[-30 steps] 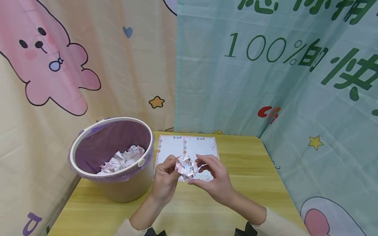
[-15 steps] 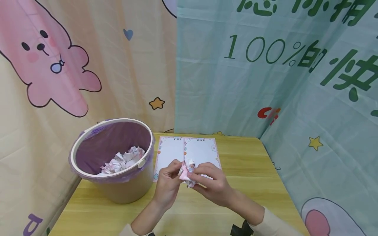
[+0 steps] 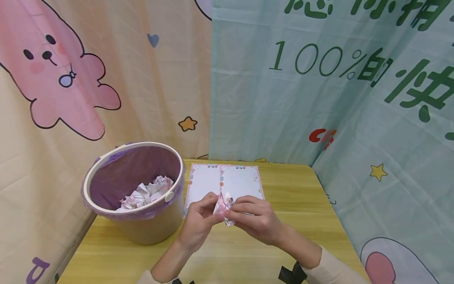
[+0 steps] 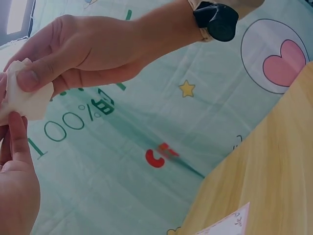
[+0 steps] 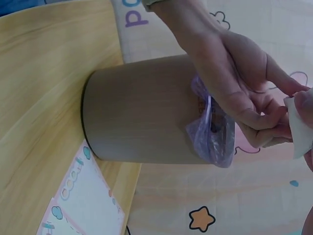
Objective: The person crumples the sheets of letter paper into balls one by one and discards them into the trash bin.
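Note:
Both hands hold one crumpled sheet of white-and-pink paper [image 3: 228, 201] above the front of the table. My left hand [image 3: 199, 221] pinches its left side between thumb and fingers. On the other side, my right hand [image 3: 258, 221] grips the ball with thumb and fingertips. In the left wrist view the paper [image 4: 34, 100] lies between the two hands; only part of the paper [image 5: 299, 128] shows at the edge of the right wrist view. Two flat sheets with decorated borders, a left sheet [image 3: 205, 183] and a right sheet [image 3: 241, 179], lie behind the hands, partly covered by them.
A tan bin [image 3: 152, 230] with a white rim and a purple liner [image 3: 117, 173] stands left of the hands. Crumpled paper [image 3: 147, 193] lies inside it. The wooden table [image 3: 294, 205] meets printed curtains [image 3: 262, 118] at the back and sides.
The right fingers, spread beside the paper ball a second ago, have closed in on it. The ball looks squeezed narrower, and both hands have dropped slightly. The bin and flat sheets stay put.

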A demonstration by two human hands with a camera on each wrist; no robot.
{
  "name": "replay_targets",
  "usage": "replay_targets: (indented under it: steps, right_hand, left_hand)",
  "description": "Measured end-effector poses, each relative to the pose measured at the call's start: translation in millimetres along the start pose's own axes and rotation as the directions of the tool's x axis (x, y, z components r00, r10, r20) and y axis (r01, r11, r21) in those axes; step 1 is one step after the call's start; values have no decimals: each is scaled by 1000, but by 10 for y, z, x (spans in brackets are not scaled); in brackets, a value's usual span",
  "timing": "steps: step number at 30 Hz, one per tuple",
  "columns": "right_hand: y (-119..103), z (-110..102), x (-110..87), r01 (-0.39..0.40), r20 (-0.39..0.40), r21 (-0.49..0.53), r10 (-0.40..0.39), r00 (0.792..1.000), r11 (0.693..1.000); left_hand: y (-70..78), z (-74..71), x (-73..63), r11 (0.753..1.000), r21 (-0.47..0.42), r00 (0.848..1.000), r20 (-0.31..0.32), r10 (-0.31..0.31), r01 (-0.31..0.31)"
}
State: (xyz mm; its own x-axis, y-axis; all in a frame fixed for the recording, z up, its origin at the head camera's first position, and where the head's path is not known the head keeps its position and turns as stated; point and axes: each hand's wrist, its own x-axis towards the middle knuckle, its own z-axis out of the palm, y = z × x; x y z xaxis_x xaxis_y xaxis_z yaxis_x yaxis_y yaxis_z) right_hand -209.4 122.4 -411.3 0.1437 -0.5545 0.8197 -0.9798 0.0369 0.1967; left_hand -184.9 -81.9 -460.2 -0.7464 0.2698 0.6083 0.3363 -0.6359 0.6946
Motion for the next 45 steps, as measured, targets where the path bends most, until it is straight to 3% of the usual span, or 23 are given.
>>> replay_targets:
  steps: [8,14,17,19,23,26,28,30,34,37,40,43,45]
  right_hand:
    - [-1,-32,-72,-68,-48,68,72,996,995]
    - [9,-66,-74,-28,33,-9,28,999,1000]
    - [26,-69,-80,-82,86,41,79,993,996]
    - [38,-57,-90,-164,108,117,152,983,979]
    - [48,5,-128,-301,51,252,298,953,920]
    - [22,46,-162,-373,-51,232,395,917,898]
    - [-5,49,-177,-441,-84,195,462,883,876]
    - [-37,35,-178,-513,-61,171,528,847,841]
    - [-91,-39,-139,-625,83,208,623,778,752]
    - [-109,-81,-101,-668,152,234,652,743,707]
    - [-94,-94,-85,-655,152,243,639,754,715]
    - [-71,-82,-81,-606,120,256,597,793,753]
    - [-62,-73,-85,-575,103,278,572,814,769]
  left_hand:
    - [-43,-5,15,995,-73,997,46,-66,70]
    - [-60,19,-12,995,-84,999,14,-51,52]
    - [-66,29,-38,995,-77,998,-15,-57,56]
    - [-72,28,-52,995,-81,998,-24,-65,63]
    - [-87,8,-36,992,-105,997,-27,-74,70]
    - [-73,-8,9,992,-98,996,-24,-85,82]
    - [-45,-21,40,994,-61,996,-14,-93,92]
    - [-6,-40,59,995,13,995,-7,-97,97]
    - [70,-60,75,977,201,997,-20,-73,76]
    - [108,-52,77,972,220,995,-69,-73,87]
    - [114,-34,67,981,151,988,-115,-105,121]
    - [107,-18,37,983,113,984,-121,-130,144]
    - [105,-5,18,983,146,990,-93,-102,115]
